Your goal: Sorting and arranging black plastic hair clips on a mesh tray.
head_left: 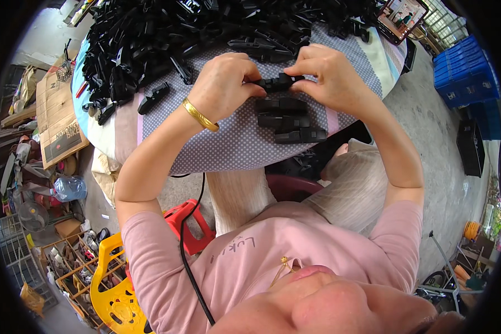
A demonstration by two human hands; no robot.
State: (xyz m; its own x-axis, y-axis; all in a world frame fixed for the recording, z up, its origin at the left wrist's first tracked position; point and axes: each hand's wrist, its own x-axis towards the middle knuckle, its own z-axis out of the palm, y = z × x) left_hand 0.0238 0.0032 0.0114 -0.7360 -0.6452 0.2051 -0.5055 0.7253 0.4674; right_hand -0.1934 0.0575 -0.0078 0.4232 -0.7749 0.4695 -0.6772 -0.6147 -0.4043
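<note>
Between my two hands is a small black plastic part, pinched at both ends just above the tablecloth. My left hand, with a gold bangle on its wrist, grips the left end with thumb and fingertips. The right end sits between the thumb and fingers of my right hand. Below it, several similar black parts lie in a short stack of rows. A single black part rests on the cloth left of my left hand. What kind of article these parts belong to, I cannot tell.
A large heap of black plastic parts covers the table's far side. The dotted tablecloth hangs over the near edge. A phone stands far right. Blue crates, a yellow chair and a red stool surround the table. A black cable hangs at my left.
</note>
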